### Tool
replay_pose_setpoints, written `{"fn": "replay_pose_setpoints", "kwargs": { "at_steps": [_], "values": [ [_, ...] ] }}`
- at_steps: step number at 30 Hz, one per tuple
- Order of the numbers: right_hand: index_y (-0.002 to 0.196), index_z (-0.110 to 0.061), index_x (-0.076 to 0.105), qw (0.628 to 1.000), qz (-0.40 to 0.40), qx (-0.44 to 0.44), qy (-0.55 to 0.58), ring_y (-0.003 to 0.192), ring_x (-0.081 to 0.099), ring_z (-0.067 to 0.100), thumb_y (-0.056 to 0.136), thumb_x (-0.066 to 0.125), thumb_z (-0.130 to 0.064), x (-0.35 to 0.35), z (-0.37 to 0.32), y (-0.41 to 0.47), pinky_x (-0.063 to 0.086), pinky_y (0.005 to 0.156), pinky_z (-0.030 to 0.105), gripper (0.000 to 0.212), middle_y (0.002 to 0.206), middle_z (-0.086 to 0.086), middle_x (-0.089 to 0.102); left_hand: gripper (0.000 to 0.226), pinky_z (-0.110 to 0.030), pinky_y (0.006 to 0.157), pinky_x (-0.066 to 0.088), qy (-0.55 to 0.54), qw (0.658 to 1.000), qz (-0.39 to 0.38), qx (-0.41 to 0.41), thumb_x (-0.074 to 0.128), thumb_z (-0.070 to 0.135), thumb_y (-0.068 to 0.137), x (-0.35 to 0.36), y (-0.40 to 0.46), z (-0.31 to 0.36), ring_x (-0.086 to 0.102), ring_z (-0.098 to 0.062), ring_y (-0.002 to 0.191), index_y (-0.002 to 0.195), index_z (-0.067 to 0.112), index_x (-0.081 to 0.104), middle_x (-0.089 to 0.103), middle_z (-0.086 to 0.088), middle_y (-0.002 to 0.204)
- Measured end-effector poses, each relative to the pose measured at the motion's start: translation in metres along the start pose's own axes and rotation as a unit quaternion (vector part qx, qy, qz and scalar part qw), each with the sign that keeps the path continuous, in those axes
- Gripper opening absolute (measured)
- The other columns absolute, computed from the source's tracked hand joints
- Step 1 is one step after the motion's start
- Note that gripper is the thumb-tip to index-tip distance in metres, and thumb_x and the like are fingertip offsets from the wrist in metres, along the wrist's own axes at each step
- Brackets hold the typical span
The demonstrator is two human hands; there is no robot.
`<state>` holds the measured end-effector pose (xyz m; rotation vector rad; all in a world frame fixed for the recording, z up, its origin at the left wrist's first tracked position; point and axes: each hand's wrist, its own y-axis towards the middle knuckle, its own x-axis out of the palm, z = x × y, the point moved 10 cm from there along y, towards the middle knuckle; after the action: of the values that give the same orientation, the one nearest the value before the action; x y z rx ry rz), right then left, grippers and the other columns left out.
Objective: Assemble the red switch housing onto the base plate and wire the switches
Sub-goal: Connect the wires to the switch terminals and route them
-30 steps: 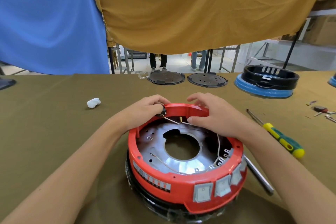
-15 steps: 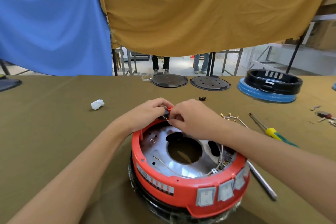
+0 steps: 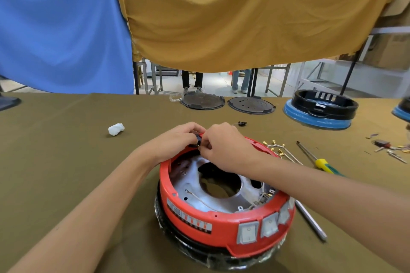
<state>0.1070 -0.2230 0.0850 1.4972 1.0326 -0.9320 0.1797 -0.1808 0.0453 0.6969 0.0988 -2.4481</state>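
Risk: left hand [image 3: 177, 139] and right hand [image 3: 224, 146] pinch black connector [image 3: 198, 139] at red switch housing [image 3: 221, 217] far rim; terminal may slip, wire bend.

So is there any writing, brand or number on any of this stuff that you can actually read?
No text reads clearly here.
Label strip on the front of the red switch housing: red and white marks, too blurred to read.
Three rocker switches: each shows a faint mark, too small to make out.
Yellow-handled screwdriver and black ring on the blue base: no lettering visible.
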Motion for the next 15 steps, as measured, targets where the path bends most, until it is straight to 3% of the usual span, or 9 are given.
{"fn": "replay_pose_setpoints", "kwargs": {
  "at_steps": [4, 7, 11, 15],
  "values": [
    [0.084, -0.015, 0.079, 0.998, 0.003, 0.017, 0.066, 0.056, 0.056, 0.016, 0.094, 0.064, -0.034, -0.014, 0.012, -0.003, 0.041, 0.051, 0.024, 0.026, 0.066, 0.003, 0.07, 0.031, -0.03, 0.095, 0.046, -0.01, 1.0, -0.002, -0.007, 0.05, -0.002, 0.091, -0.001, -0.001, -0.002, 0.062, -0.013, 0.099, 0.113, 0.015, 0.064, 0.069, -0.007, 0.113],
    [0.076, -0.019, 0.076, 0.979, 0.082, 0.079, 0.171, 0.056, 0.064, 0.014, 0.094, 0.062, -0.038, -0.041, 0.051, -0.013, 0.055, 0.056, 0.026, 0.03, 0.063, 0.0, 0.071, 0.031, -0.023, 0.086, 0.048, -0.015, 1.0, 0.018, -0.016, 0.054, 0.002, 0.09, -0.007, 0.0, -0.005, 0.065, -0.012, 0.095, 0.111, 0.021, 0.068, 0.071, -0.001, 0.108],
    [0.078, -0.013, 0.075, 0.875, 0.212, 0.229, 0.37, 0.062, 0.064, 0.012, 0.093, 0.063, -0.023, -0.039, 0.132, -0.051, 0.051, 0.055, 0.017, 0.022, 0.071, 0.004, 0.071, 0.03, -0.02, 0.078, 0.049, -0.064, 0.997, 0.033, -0.027, 0.062, 0.001, 0.089, -0.014, 0.0, -0.011, 0.069, -0.008, 0.086, 0.11, 0.02, 0.072, 0.074, 0.001, 0.108],
    [0.085, -0.01, 0.076, 0.814, 0.179, 0.278, 0.477, 0.063, 0.064, 0.008, 0.094, 0.063, -0.02, -0.001, 0.156, -0.065, 0.05, 0.053, 0.015, 0.019, 0.074, 0.004, 0.072, 0.03, -0.037, 0.097, 0.051, -0.136, 0.989, 0.046, -0.041, 0.069, 0.002, 0.086, -0.019, -0.002, -0.022, 0.07, -0.026, 0.104, 0.113, 0.015, 0.071, 0.073, -0.006, 0.113]
  ]
}}
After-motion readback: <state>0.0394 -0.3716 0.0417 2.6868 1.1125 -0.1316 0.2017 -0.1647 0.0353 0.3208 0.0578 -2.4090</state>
